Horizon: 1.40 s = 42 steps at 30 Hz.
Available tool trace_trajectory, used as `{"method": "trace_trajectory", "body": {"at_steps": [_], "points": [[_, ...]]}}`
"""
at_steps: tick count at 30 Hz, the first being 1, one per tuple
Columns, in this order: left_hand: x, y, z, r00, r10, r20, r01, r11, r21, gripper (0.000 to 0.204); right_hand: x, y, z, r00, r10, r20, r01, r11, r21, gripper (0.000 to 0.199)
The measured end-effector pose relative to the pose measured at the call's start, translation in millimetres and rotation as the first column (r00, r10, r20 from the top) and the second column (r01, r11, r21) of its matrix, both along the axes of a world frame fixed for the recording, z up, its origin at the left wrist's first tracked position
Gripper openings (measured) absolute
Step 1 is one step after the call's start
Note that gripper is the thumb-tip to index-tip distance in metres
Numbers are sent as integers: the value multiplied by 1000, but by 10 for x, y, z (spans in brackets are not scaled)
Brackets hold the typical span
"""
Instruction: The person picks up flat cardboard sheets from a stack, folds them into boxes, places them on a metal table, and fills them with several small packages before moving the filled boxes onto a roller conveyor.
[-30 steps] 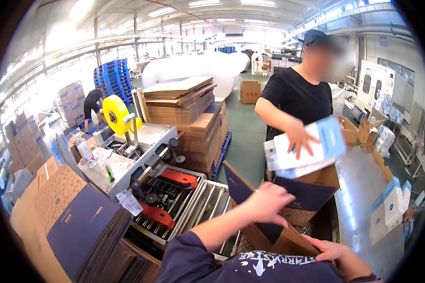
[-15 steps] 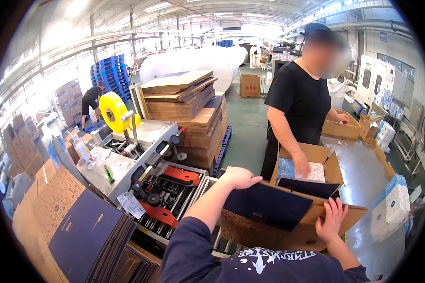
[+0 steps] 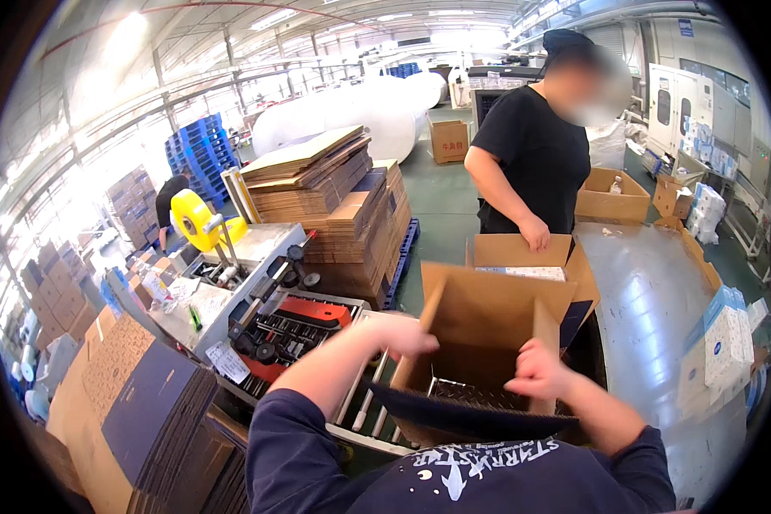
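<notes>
An unfolded cardboard box point(image 3: 488, 313) stands in front of me with its flaps up, dark blue on part of its outside. Through its open bottom some metal rollers show. My left hand point(image 3: 409, 334) is closed on the box's left side. On the right side my right hand point(image 3: 540, 375) has its fingers curled round the flap edge. Just beyond stands a second open carton point(image 3: 520, 249) with white and blue packs point(image 3: 535, 273) inside. A co-worker's hand point(image 3: 535, 234) touches its far flap.
A taping machine with a yellow tape roll point(image 3: 195, 221) and a roller conveyor point(image 3: 370, 398) lie left. Flat cartons are stacked at the near left point(image 3: 150, 411) and behind the machine point(image 3: 317, 193). A metal table point(image 3: 638, 300) on the right bears wrapped packs point(image 3: 724, 343).
The flat folded carton between my hands has been opened into a box. My hands have moved lower and closer together. The co-worker's hand has left the packs for the far flap.
</notes>
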<state>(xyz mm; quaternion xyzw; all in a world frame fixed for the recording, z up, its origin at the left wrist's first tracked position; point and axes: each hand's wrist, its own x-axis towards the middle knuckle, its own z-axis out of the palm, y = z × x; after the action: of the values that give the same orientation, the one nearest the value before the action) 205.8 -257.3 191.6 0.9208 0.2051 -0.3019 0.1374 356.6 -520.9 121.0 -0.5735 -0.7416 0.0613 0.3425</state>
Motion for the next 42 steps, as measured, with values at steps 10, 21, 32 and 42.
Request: {"method": "trace_trajectory", "body": {"at_steps": [10, 21, 32, 42], "points": [[-398, -970, -211, 901, -416, 122, 405, 707, -579, 64, 857, -532, -510, 918, -127, 375, 321, 795, -516, 62], [56, -688, -1277, 720, -51, 692, -105, 978, 182, 76, 822, 57, 366, 607, -634, 480, 757, 645, -105, 39], [-342, -240, -2366, 697, 717, 16, -77, 96, -992, 69, 1376, -1564, -1071, 500, -862, -81, 791, 494, -361, 49], [-1853, 843, -2689, 339, 872, 353, -594, 490, -638, 36, 636, -1269, -2010, -26, -739, -673, 347, 625, -699, 72]]}}
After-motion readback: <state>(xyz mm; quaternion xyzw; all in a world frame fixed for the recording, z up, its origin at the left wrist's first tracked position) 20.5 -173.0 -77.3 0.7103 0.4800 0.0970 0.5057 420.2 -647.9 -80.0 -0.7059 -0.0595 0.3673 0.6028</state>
